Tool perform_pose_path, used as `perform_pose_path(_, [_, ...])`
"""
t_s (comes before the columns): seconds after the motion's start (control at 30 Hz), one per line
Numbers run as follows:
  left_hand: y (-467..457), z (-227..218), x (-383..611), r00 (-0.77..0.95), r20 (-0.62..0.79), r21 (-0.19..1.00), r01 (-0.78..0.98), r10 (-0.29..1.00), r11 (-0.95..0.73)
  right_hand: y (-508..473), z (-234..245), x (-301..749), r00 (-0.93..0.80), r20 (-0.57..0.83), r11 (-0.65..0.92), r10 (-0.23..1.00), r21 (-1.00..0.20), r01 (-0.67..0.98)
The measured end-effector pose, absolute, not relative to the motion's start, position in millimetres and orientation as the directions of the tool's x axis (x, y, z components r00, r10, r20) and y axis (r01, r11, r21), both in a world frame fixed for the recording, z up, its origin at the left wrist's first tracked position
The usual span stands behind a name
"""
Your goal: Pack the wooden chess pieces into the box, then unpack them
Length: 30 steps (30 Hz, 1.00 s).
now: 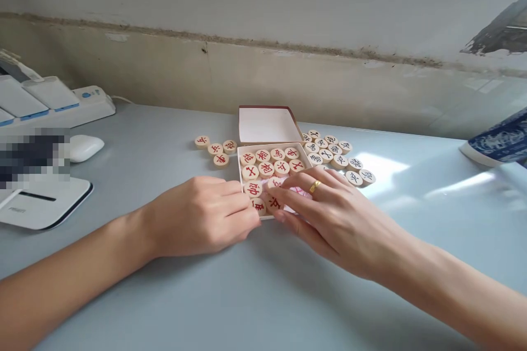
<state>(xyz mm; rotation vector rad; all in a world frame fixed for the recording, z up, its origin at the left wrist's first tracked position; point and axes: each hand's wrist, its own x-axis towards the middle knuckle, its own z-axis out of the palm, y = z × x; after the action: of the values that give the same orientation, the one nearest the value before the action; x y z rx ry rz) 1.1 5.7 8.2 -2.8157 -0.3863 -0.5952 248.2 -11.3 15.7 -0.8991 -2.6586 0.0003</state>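
Observation:
A shallow white box (309,160) sits in the middle of the desk, partly filled with rows of round wooden xiangqi pieces (265,169) bearing red characters. Closed at the box's front left corner, my left hand (206,214) has its fingers curled against the rim; its fingertips are hidden. My right hand (329,208), with a gold ring, reaches over the box's front right part. Its thumb and index finger close on a red-character xiangqi piece (274,204) in the front row. The other fingers cover part of the box's right side.
Behind the box stands its raised lid (267,125). Several loose red pieces (215,149) lie left, and black-character pieces (340,161) lie right. A power strip (93,100), white earbud case (86,148) and white flat device (45,208) occupy the left; a blue patterned object (500,137) is right.

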Motion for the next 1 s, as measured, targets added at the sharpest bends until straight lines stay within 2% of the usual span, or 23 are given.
perform_pose_path(0.13, [6.4, 9.2, 0.7, 0.882, 0.421, -0.182, 0.309, 0.21, -0.933, -3.5, 17.4, 244.4, -0.744, 0.294, 0.798, 0.601, -0.161, 0.581])
perform_pose_path(0.27, [5.9, 9.0, 1.0, 0.875, 0.427, -0.182, 0.33, 0.228, -0.926, 6.2, 23.9, 237.2, -0.694, 0.203, 0.723, 0.69, -0.216, 0.656])
perform_pose_path(0.37, [4.8, 8.5, 1.3, 0.867, 0.439, -0.176, 0.339, 0.234, -0.924, 11.5, 31.5, 234.3, -0.673, 0.12, 0.681, 0.73, -0.213, 0.701])
perform_pose_path(0.53, [4.2, 8.6, 0.7, 0.87, 0.43, -0.185, 0.347, 0.242, -0.919, 17.9, 36.9, 233.2, -0.71, 0.01, 0.7, 0.704, -0.18, 0.691])
perform_pose_path(0.63, [5.1, 9.3, -0.4, 0.867, 0.435, -0.186, 0.349, 0.242, -0.918, 19.9, 38.8, 234.5, -0.705, -0.001, 0.696, 0.709, -0.164, 0.7])
perform_pose_path(0.7, [4.5, 10.8, -1.1, 0.858, 0.448, -0.156, 0.35, 0.25, -0.924, 15.1, 42.6, 236.9, -0.715, 0.078, 0.716, 0.695, -0.157, 0.68])
perform_pose_path(0.73, [3.3, 12.2, -1.2, 0.849, 0.455, -0.109, 0.353, 0.27, -0.929, 9.5, 44.9, 238.4, -0.719, 0.14, 0.733, 0.68, -0.153, 0.663])
perform_pose_path(0.8, [-1.5, 15.9, -0.8, 0.822, 0.43, 0.099, 0.367, 0.373, -0.925, -8.2, 47.8, 241.6, -0.72, 0.284, 0.77, 0.633, -0.143, 0.621])
perform_pose_path(0.9, [-12.5, 21.6, 2.1, 0.795, 0.244, 0.531, 0.37, 0.556, -0.762, -43.8, 41.7, 244.7, -0.731, 0.369, 0.818, 0.574, -0.289, 0.497])
perform_pose_path(0.93, [-16.2, 22.6, 3.7, 0.795, 0.163, 0.631, 0.372, 0.585, -0.681, -54.7, 36.7, 245.2, -0.721, 0.383, 0.813, 0.578, -0.349, 0.467])
perform_pose_path(1.0, [-21.6, 22.8, 7.4, 0.792, 0.05, 0.736, 0.382, 0.608, -0.559, -70.8, 24.8, 245.7, -0.691, 0.354, 0.761, 0.63, -0.458, 0.459])
